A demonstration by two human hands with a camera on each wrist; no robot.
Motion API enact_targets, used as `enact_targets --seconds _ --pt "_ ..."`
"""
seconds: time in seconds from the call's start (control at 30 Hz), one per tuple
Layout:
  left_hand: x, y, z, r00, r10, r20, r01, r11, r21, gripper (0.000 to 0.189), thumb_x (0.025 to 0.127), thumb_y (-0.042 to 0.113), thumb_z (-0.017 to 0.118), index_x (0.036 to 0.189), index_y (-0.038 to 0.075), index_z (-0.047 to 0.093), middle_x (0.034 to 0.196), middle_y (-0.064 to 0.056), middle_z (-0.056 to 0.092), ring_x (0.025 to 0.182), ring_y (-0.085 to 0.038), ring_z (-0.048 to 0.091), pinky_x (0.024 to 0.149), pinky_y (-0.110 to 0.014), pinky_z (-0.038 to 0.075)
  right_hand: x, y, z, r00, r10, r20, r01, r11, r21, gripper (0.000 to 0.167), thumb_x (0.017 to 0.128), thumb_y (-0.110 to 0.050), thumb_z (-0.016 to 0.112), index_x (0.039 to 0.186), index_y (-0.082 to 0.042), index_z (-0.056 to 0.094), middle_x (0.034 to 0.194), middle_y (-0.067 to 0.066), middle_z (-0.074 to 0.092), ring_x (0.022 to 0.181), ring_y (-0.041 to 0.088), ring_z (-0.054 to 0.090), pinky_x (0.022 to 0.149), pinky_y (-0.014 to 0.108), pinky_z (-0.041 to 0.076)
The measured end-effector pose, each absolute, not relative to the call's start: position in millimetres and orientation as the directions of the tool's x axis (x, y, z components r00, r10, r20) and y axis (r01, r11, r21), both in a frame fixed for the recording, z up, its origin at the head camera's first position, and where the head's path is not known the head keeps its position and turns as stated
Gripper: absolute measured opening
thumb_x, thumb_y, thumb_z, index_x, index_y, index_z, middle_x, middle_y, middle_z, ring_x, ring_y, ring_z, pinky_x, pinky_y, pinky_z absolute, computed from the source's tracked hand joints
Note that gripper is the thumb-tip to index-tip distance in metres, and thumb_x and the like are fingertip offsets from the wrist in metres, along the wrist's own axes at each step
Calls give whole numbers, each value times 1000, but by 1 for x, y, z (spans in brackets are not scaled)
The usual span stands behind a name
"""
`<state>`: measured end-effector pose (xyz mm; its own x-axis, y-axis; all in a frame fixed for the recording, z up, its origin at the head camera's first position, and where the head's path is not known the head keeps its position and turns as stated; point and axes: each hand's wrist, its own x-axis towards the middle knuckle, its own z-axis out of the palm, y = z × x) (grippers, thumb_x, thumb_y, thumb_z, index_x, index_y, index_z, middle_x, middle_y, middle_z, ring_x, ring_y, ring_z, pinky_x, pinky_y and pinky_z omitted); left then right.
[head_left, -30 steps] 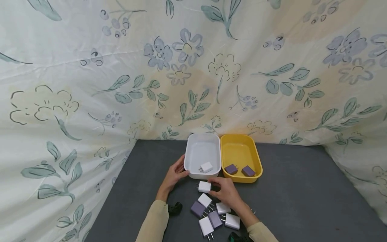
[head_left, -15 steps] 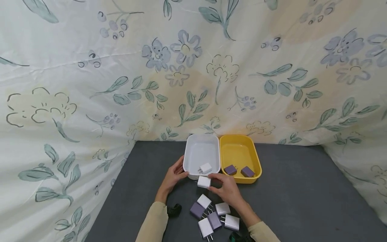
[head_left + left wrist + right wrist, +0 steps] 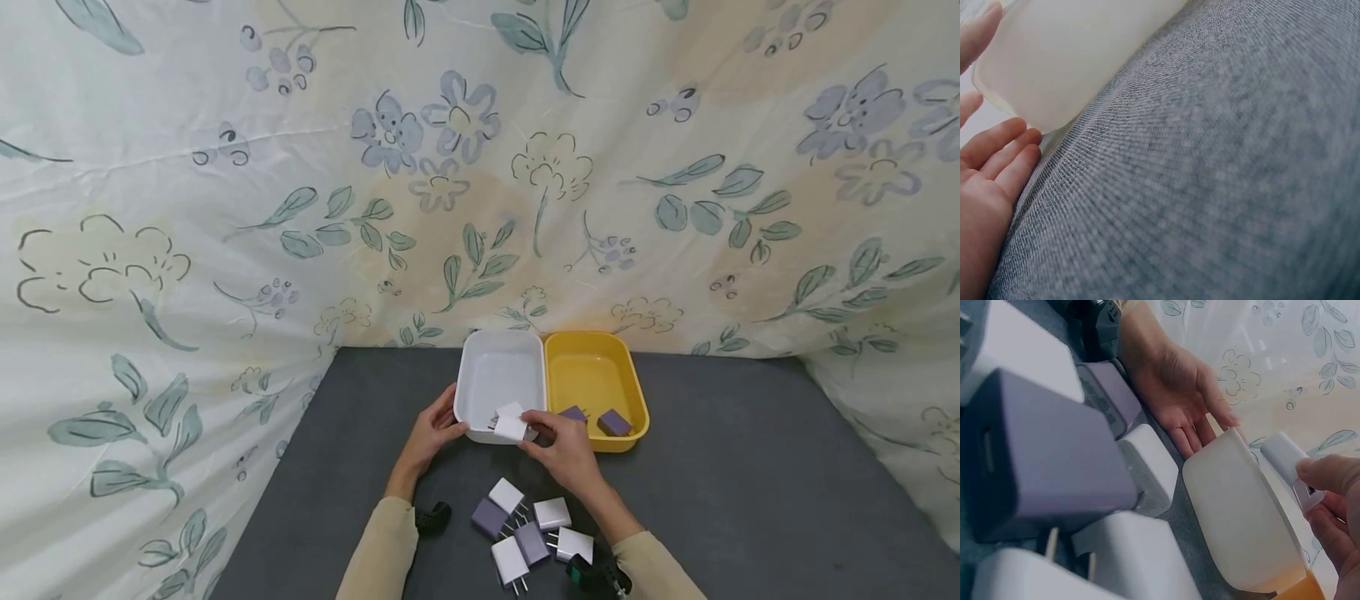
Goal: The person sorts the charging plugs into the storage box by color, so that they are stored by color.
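Observation:
My right hand pinches a white USB wall charger between thumb and fingers, over the front rim of the white plastic bin. In the right wrist view this charger is tilted beside the bin's wall, its port end toward the fingertips. Another white charger lies inside the bin, partly hidden behind the held one. My left hand touches the bin's front left corner, thumb at the rim and fingers along the outer side. Its fingers look nearly straight in the left wrist view.
A yellow bin stands against the white one's right side, with two purple chargers inside. Several white and purple chargers lie in a cluster on the dark grey cloth in front. A floral curtain hangs behind.
My right hand has raised the white charger from in front of the white bin to over its front rim. The left hand has stayed at the bin's corner.

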<state>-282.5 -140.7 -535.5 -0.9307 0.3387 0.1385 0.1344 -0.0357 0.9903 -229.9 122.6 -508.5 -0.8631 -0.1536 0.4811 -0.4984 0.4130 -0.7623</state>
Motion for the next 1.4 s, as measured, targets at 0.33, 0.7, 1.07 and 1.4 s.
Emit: enact_targets --seconds 0.33,0.7,1.07,1.4 --pt "-283 -143 -537 -932 341 126 117 -48 992 85 87 2 70 155 2 19 159 -22 25 145 -39 28 116 -40 30 -243 117 -505 -890 -54 453 -414 513 -752 37 69 -3 86 104 -3 73 104 11 74 98 26 72 83 36 58" --pt "-289 -144 -550 -934 327 145 134 -55 989 83 88 5 71 155 8 23 159 -19 27 146 -35 30 117 -41 29 -253 113 -505 -927 15 376 -324 477 -817 40 72 -2 84 110 -1 72 110 15 73 104 29 71 86 36 56" --pt "-296 -142 -564 -940 297 168 160 -50 986 80 87 3 70 154 14 29 158 -17 32 144 -34 35 113 -34 37 -253 115 -503 -901 5 434 -339 618 -710 57 71 -7 86 124 -2 65 120 19 68 104 32 69 87 42 56" --pt "-295 -143 -558 -931 329 161 144 -74 987 82 88 -1 68 155 5 21 159 -22 25 146 -39 27 116 -46 27 -243 120 -503 -883 -53 466 -410 568 -713 46 73 -5 84 117 -2 69 114 15 72 98 31 71 85 41 57"
